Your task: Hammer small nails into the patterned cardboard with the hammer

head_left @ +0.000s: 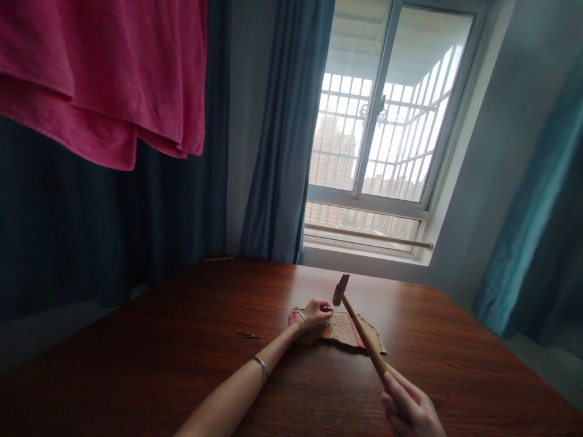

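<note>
My right hand is wrapped round the wooden handle of a hammer, whose metal head is raised above the table. A torn piece of cardboard with pink bands and many small holes lies flat below it. My left hand rests over the cardboard's left part, fingers curled and pinched together. Whatever sits between those fingertips is too small to make out. A bracelet circles the left forearm and another band the wrist.
The cardboard lies on a dark reddish-brown wooden table. Left of it are a few thin dark pieces, perhaps nails. A pink cloth hangs at upper left. Behind the table are blue curtains and a barred window.
</note>
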`<state>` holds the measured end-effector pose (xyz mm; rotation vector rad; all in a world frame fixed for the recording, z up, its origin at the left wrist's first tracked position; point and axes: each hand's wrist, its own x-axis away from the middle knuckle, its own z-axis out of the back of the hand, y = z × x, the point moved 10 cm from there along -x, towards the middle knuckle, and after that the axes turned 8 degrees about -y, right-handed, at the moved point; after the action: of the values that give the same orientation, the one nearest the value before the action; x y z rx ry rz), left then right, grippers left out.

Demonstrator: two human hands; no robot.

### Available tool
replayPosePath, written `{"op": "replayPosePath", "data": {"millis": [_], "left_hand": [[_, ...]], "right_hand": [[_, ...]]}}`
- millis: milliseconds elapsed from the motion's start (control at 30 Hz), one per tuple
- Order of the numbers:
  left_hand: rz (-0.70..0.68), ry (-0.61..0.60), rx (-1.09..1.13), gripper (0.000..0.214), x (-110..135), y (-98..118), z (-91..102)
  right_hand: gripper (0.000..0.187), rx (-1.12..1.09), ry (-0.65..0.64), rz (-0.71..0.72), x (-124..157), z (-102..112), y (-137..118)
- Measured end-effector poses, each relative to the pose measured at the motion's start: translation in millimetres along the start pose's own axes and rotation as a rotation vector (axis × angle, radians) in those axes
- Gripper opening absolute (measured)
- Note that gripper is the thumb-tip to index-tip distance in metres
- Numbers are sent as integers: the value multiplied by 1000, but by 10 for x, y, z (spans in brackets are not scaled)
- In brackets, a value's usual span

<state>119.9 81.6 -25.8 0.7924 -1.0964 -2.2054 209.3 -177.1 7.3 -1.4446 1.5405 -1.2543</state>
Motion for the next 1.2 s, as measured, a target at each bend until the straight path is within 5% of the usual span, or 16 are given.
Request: {"op": "replayPosePath", "data": {"millis": [1200], "left_hand": [[-5, 0, -40, 24, 12, 27, 30]], "right_hand": [[66, -11, 53, -30, -112, 204, 204]]}}
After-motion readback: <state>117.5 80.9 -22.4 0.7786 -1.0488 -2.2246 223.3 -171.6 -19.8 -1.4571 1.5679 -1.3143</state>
